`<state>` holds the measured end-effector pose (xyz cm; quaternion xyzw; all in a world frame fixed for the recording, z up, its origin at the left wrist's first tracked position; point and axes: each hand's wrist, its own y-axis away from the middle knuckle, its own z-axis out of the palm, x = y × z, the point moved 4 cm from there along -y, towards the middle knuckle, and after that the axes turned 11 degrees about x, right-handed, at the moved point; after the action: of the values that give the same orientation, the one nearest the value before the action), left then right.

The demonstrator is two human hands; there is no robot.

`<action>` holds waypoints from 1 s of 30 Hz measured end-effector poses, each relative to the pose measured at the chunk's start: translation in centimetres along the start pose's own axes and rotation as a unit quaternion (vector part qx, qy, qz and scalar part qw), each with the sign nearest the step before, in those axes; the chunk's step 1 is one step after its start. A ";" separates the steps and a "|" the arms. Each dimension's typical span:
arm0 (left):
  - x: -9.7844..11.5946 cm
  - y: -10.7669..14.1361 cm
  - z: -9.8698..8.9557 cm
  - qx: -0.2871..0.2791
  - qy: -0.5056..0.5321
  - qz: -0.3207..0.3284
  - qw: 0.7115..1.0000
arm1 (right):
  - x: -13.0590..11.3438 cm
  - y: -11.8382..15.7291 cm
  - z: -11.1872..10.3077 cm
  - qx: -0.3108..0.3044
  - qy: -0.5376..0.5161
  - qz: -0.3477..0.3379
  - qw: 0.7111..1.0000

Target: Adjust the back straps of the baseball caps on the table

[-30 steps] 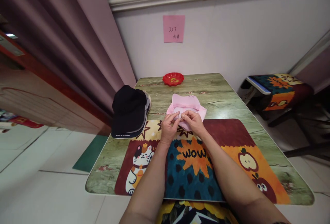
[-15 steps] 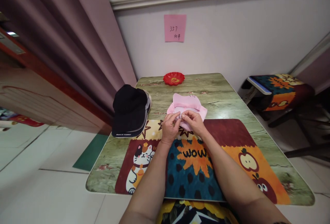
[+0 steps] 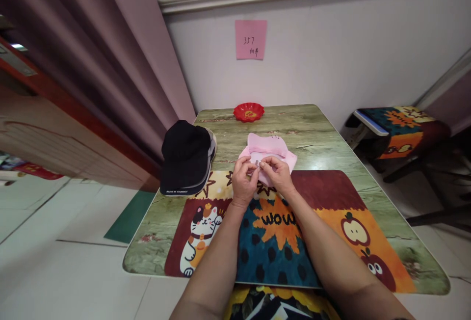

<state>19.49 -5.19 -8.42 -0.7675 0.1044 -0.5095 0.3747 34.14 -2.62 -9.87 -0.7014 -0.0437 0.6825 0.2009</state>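
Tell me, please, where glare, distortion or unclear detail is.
Head view throughout: pale glare lies on the table right of the pink cap; the curtain leans steeply, likely lens distortion; fine detail between the left hand and right hand is unclear.

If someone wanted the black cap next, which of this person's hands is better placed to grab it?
Probably the left hand: it is nearer the black cap, which sits to its left. The right hand is farther off and would have to cross the left. Both are at the pink cap.
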 end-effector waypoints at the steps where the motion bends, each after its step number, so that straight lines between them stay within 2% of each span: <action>1: -0.1 0.0 0.0 0.007 0.007 -0.013 1.000 | -0.2 0.0 0.0 0.001 0.012 -0.012 1.000; 5: -0.2 0.0 -0.1 0.027 0.041 -0.058 0.997 | -1.2 0.3 0.0 0.008 0.062 -0.065 0.996; 13: 0.1 0.0 -0.1 0.028 0.030 -0.043 0.998 | -2.4 0.8 0.1 0.032 0.146 -0.146 0.978; 19: -0.3 0.0 0.0 0.023 0.041 -0.063 0.997 | -2.0 0.9 0.2 0.001 0.170 -0.188 0.967; 25: -0.6 -0.1 -0.1 0.031 0.052 -0.080 0.995 | -2.0 1.4 0.8 -0.031 0.223 -0.292 0.929; 30: -0.3 -0.2 -0.2 0.025 0.036 -0.062 0.997 | -2.1 1.5 0.8 0.014 0.270 -0.325 0.906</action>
<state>19.14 -5.01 -8.43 -0.7442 0.0575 -0.5612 0.3576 32.93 -4.53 -8.40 -0.8030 -0.2035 0.3648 0.4252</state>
